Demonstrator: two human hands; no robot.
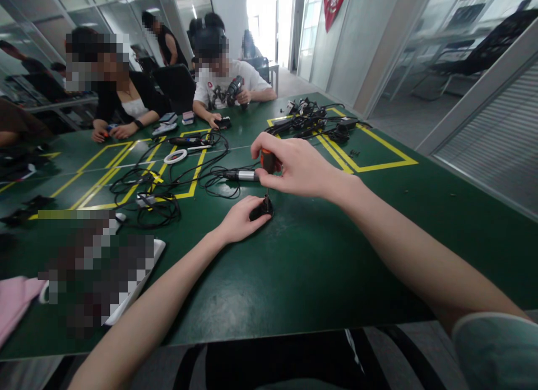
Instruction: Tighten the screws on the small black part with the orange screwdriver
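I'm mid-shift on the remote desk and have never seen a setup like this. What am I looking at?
There is no machine here: a person works with two bare hands, seen from a camera worn on their head, looking forward and down. The left hand holds a small black part on the green table. The right hand grips an orange-and-black screwdriver-like tool, its thin shaft pointing down at that part; whether the tip touches is too small to tell. Beyond lie a silver cylinder, a white ring and a cable pile. Other people sit across the table.
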